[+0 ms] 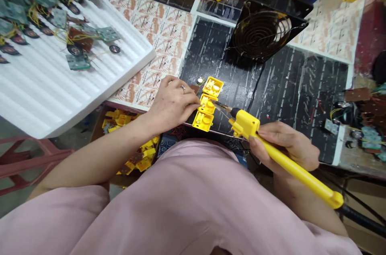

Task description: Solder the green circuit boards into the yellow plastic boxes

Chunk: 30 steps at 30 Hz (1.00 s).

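Black mat near white foam tray.

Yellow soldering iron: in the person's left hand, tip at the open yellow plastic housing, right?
No: the head view shows the yellow soldering iron in the person's right hand, not the left. Its tip is at the open yellow plastic housing.

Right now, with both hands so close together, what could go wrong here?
The metal tip of the yellow soldering iron, held in the right hand, sits very near the fingers of the left hand, so a small slip might burn skin. If the tip is hot, touching the yellow plastic housing could melt it. The black cord runs off behind the iron and might snag or pull.
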Motion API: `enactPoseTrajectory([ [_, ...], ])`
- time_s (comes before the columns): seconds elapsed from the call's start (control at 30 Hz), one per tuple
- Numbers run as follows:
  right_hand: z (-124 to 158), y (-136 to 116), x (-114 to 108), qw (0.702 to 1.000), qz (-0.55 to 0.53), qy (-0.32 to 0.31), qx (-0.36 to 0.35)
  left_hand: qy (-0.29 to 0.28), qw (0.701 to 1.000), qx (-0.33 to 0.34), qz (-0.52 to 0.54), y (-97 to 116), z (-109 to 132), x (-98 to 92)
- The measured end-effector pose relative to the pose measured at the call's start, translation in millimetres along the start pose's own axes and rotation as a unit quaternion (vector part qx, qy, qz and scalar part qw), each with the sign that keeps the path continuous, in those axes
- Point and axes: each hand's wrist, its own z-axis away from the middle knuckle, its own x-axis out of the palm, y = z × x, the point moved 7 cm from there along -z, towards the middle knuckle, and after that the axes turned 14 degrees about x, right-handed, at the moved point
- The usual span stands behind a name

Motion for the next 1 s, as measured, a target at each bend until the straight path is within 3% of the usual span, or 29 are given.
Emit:
enactPoseTrajectory([
  [0.17, 1.7, 7.3, 3.9, 0.998, 0.053, -0.011, 0.042, 0.022, 0.998, -0.047, 0.032, -11.2, -6.5, 4.4],
  [0.5, -2.3, 3.4, 13.9, 1.000, 0.020, 0.002, -0.012, -0.038, 0.999, -0.015, -0.020, -6.0, -27.5, 7.3],
  [0.73, -14.5, -8.5, 21.3, 0.997, 0.035, -0.053, -0.054, -0.079, 0.997, 0.002, -0.016, -6.6, -33.1, 9.6],
  [1.0, -13.0, -1.5, 13.0, 0.999, 0.011, -0.029, -0.028, -0.091, 0.996, 0.004, -0.022, -7.1, -35.1, 9.7],
])
